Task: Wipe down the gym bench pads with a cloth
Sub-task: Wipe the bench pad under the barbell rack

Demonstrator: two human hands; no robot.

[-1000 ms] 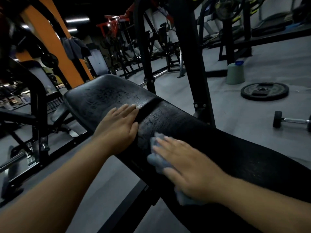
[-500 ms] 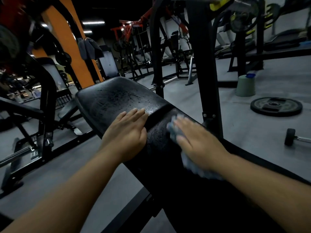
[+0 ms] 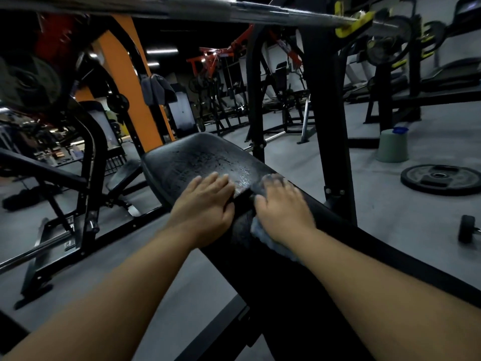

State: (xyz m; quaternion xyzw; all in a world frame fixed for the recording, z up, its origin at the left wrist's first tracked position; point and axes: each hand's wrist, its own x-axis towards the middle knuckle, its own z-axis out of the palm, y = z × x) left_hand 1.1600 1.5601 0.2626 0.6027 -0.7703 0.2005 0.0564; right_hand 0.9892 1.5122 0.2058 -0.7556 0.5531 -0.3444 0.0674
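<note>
A black gym bench runs from lower right to centre, made of a long pad [image 3: 346, 238] and a shorter, cracked seat pad [image 3: 192, 157] beyond a gap. My left hand [image 3: 205, 204] lies flat with straight fingers on the near edge of the seat pad, at the gap. My right hand [image 3: 282, 204] presses a light blue-grey cloth [image 3: 270, 238] flat on the far end of the long pad, right beside the gap. Most of the cloth is hidden under that hand; its edges show at the fingertips and below the wrist.
A barbell [image 3: 234, 10] rests overhead on black rack uprights [image 3: 328, 121] just right of the bench. On the grey floor to the right lie a weight plate [image 3: 440, 179], a dumbbell [image 3: 467, 229] and a green container [image 3: 393, 145]. Other machines stand to the left and behind.
My right hand has slid the cloth forward along the long pad up to the gap beside the seat pad. My left hand has stayed where it was. The view has tilted upward.
</note>
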